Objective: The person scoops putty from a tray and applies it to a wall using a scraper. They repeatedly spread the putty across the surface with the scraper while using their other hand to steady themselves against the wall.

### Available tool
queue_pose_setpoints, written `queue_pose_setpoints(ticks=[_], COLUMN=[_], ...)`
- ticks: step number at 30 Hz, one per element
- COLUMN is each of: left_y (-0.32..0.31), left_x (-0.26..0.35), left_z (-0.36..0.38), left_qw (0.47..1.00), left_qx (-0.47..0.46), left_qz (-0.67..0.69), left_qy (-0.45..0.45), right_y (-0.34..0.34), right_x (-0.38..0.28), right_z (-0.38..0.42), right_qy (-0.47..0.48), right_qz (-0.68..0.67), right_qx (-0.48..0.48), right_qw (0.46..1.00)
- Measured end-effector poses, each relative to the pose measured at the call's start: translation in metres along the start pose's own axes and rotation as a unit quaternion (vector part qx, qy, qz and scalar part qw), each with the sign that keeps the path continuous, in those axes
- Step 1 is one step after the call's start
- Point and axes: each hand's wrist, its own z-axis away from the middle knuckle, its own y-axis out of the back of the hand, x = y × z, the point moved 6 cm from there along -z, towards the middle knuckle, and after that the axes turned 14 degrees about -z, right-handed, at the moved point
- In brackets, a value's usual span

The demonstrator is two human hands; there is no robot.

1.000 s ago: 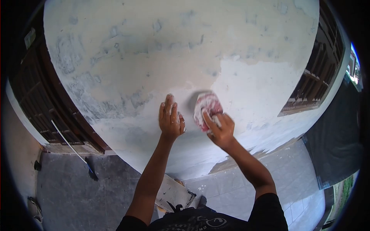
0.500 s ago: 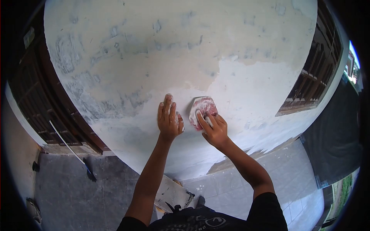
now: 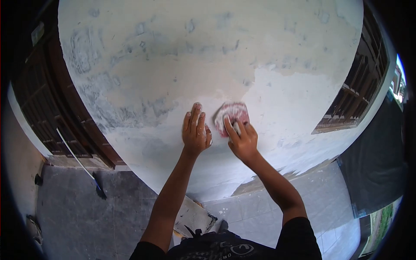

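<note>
My right hand (image 3: 243,142) is wrapped round a red plastic plastering float (image 3: 242,113) smeared with white paste. The float lies against the wall (image 3: 286,93), slightly blurred by motion. Beside it on the left, my left hand (image 3: 196,133) is held up close over the wall with fingers stretched out. White paste coats its fingertips and thumb. Around both hands the wall carries a fresh white coat, whose uneven border meets an older cream surface with grey patches above.
A dark wooden door (image 3: 52,104) stands on the left, a barred window (image 3: 353,91) on the right. A broom (image 3: 78,160) leans at the door. Below me is a paste-stained board-like object (image 3: 195,216) on the grey tiled floor (image 3: 86,199). A dark sheet (image 3: 372,160) hangs at right.
The float in my right hand has moved up the wall and turned a little. My left hand keeps its outstretched pose. The whole view has shifted slightly.
</note>
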Motion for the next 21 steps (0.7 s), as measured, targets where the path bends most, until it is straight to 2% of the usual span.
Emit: queue_pose_setpoints(ticks=[4, 8, 11, 17, 21], left_y=[-0.002, -0.001, -0.002, 0.001, -0.001], left_x=[0.001, 0.001, 0.0, 0.001, 0.0], left_z=[-0.001, -0.001, -0.002, -0.001, 0.0], left_qw=[1.0, 1.0, 1.0, 1.0, 1.0], left_qx=[0.012, 0.011, 0.007, 0.008, 0.017], left_qz=[-0.005, -0.005, 0.006, 0.004, -0.002], left_qy=[-0.007, -0.007, -0.003, -0.003, -0.008], right_y=[0.021, 0.048, 0.022, -0.002, 0.019], right_x=[-0.009, 0.0, 0.022, 0.002, -0.01], right_z=[-0.005, -0.067, -0.08, -0.013, -0.003], right_qy=[-0.006, 0.025, 0.005, -0.004, -0.019], right_qz=[-0.052, 0.031, 0.058, 0.012, -0.045], right_qx=[0.004, 0.065, 0.017, -0.021, -0.038], right_qw=[0.999, 0.997, 0.998, 1.0, 0.998])
